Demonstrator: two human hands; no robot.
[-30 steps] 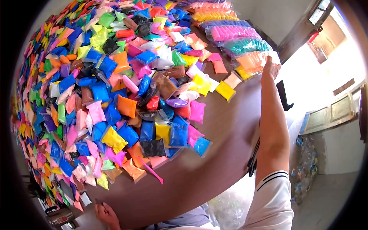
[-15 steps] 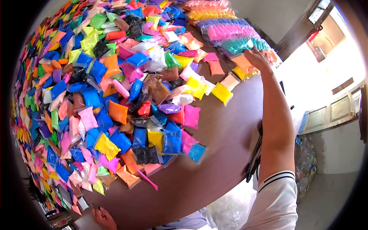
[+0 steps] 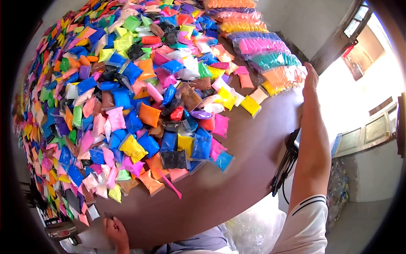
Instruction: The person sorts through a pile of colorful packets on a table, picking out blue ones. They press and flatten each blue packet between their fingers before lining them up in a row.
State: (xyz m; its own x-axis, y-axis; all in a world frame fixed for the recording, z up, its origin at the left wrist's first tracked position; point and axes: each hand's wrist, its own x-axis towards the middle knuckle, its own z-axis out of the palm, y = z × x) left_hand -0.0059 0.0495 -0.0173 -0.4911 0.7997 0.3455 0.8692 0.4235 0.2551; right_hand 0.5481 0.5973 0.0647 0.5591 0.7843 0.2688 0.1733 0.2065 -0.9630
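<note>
My right hand [image 3: 311, 77] is stretched out at the right end of the row of clear bags, seen edge-on with its fingers straight. Right beside it lies a clear bag of orange packets [image 3: 281, 76], with yellow packets [image 3: 270, 88] along its near edge. A bag of teal packets [image 3: 275, 61] and a bag of pink packets [image 3: 262, 45] lie just beyond. My left hand [image 3: 115, 232] is curled into a fist at the table's near edge, and nothing shows sticking out of it. A big heap of small coloured packets [image 3: 148, 114] covers the left of the table.
A loose yellow packet [image 3: 251, 106] and a peach packet [image 3: 259, 94] lie on the brown table [image 3: 237, 169] near the bags. Black cables [image 3: 280, 175] run along the table's right edge. A metal cylinder [image 3: 61, 232] is at lower left, and a clear plastic bag [image 3: 256, 224] hangs near my lap.
My right hand has moved off the top of the orange bag to its right end. The view has shifted, and more of the bag row now shows. My left hand remains curled.
</note>
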